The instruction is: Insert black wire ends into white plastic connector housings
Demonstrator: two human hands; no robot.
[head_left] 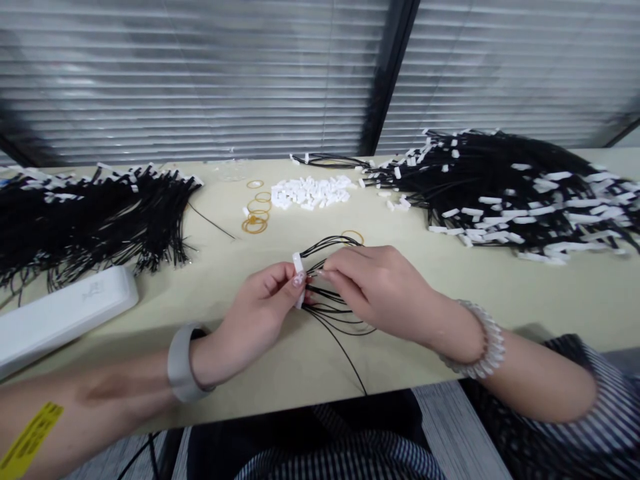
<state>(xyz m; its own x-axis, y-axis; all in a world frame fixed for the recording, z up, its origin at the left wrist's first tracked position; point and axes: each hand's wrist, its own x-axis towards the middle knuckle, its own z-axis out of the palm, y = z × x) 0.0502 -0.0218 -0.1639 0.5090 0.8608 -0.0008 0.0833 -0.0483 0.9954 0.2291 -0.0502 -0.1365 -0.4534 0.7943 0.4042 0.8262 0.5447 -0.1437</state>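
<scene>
At the middle of the table my left hand pinches a long white connector housing between thumb and fingers, holding it on end. Several thin black wires run out of the housing's right side and curve away under my other hand. Close beside it, my right hand is closed, thumb and forefinger pinching a black wire near its end at the housing. Whether that wire's tip sits inside the housing I cannot tell. My right palm hides part of the wire loops.
Behind my hands lie a pile of small white connectors and several yellow rubber bands. Black wire bundles fill the left, near a white box-like bar. A large heap of connector-ended cables covers the right. Window blinds stand behind.
</scene>
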